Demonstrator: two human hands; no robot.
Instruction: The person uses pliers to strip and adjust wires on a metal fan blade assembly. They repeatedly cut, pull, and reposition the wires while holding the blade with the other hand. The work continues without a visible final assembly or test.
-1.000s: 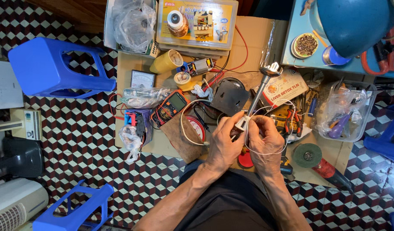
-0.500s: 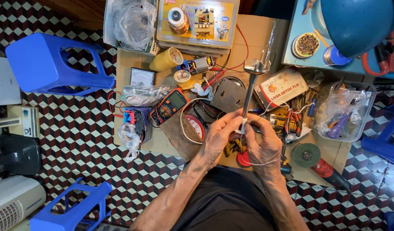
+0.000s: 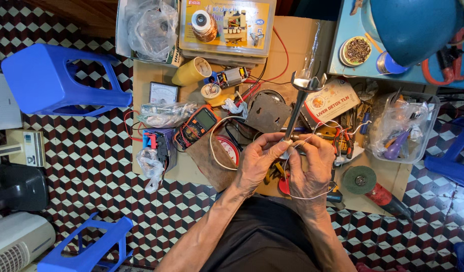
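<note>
So I've got both hands up over the cardboard sheet [image 3: 161, 174] that's serving as the work surface. My left hand [image 3: 256, 163] has its fingers curled tight around the lower end of a metal rod with a forked head [image 3: 298, 103], which sticks up and away from me, the fork end sitting over the cardboard near the small printed box [image 3: 332, 100]. My right hand [image 3: 312, 168] is right beside the left, fingertips pinched on a thin white wire [image 3: 307, 146] at the base of that rod; the wire loops down around the back of that hand. Just left of the left hand on the cardboard is an orange multimeter [image 3: 197, 126], and off the right side of the cardboard there's an angle grinder [image 3: 365, 184]. A blue plastic stool [image 3: 55, 80] stands on the tiled floor left of the cardboard.
</note>
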